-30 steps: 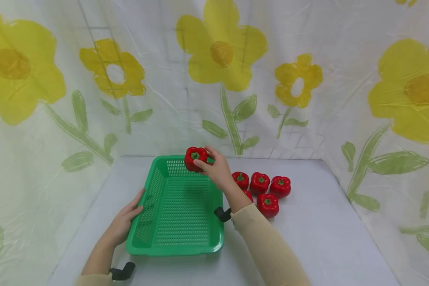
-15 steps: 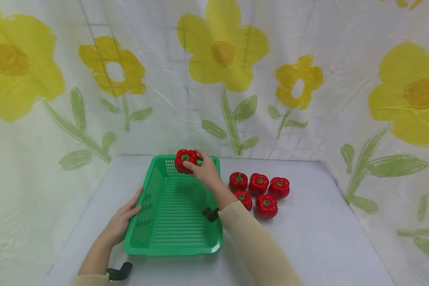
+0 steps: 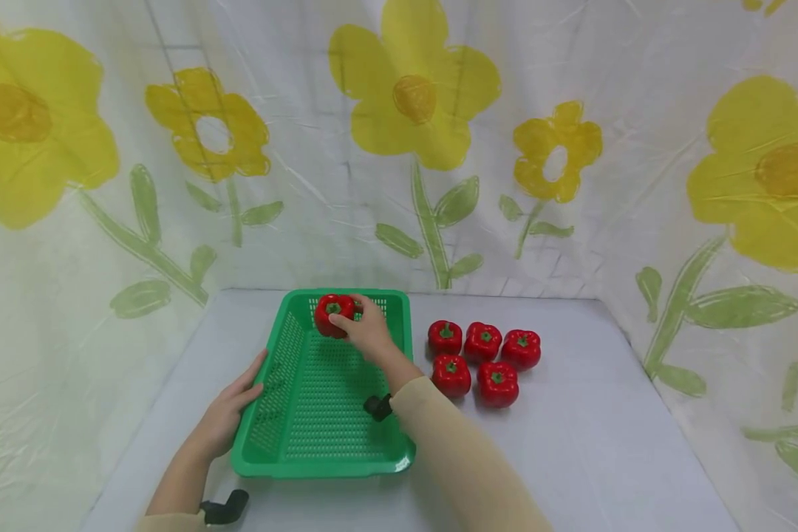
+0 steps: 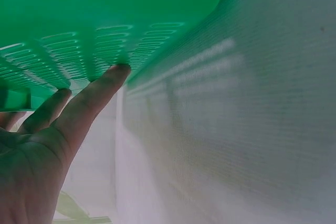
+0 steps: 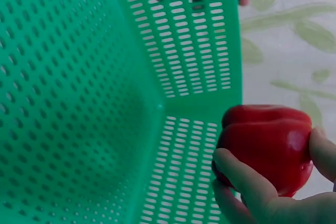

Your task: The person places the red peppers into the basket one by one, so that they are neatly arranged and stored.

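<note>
My right hand [image 3: 370, 331] grips a red bell pepper [image 3: 333, 315] between thumb and fingers, over the far end of a green plastic basket [image 3: 322, 468]. Seen from the right wrist, the held bell pepper [image 5: 268, 150] overlaps the basket's slotted corner, its smooth side showing. My left hand [image 3: 224, 414] lies along the basket's left side, fingers extended and thumb at the rim. From the left wrist, the nearly straight fingers [image 4: 86, 106] touch the slotted outer wall [image 4: 110, 45] of the basket.
To the right of the basket, several red bell peppers [image 3: 482, 341] stand grouped with green stems up. The white table [image 3: 572, 443] ends at the back against a hanging curtain [image 3: 306, 244] printed with yellow flowers, which also runs down both sides.
My right hand has carried the bell pepper leftward and down from the basket's far right corner, over its inside. The left hand stays at the basket's left side.
</note>
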{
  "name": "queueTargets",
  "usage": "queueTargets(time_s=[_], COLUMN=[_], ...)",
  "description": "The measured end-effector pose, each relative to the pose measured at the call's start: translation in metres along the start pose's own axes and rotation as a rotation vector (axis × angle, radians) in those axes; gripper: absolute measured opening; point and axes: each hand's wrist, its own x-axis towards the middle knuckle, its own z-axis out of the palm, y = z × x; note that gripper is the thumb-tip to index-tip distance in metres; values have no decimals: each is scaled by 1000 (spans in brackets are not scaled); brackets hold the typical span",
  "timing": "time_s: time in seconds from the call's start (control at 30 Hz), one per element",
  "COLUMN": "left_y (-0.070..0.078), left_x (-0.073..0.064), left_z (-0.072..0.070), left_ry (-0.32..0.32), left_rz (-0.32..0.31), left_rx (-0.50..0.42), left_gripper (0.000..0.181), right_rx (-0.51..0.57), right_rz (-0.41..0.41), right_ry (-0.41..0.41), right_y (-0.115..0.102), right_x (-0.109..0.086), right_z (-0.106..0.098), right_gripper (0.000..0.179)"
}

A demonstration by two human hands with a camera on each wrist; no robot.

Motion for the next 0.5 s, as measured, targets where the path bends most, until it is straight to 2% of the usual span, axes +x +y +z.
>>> queueTargets(time_s=[0.27, 0.5], left_y=[-6, -5], left_x=[-2, 0], left_z=[-2, -1], left_ry=[-4, 4], left_rz=[0, -4], left_rx=[-57, -10], left_gripper=[58, 57], right_rx=[-79, -67], right_rz=[9, 58], right_ry=[33, 88], right_y=[19, 26], right_x=[8, 17], right_z=[19, 30], right_gripper=[63, 62])
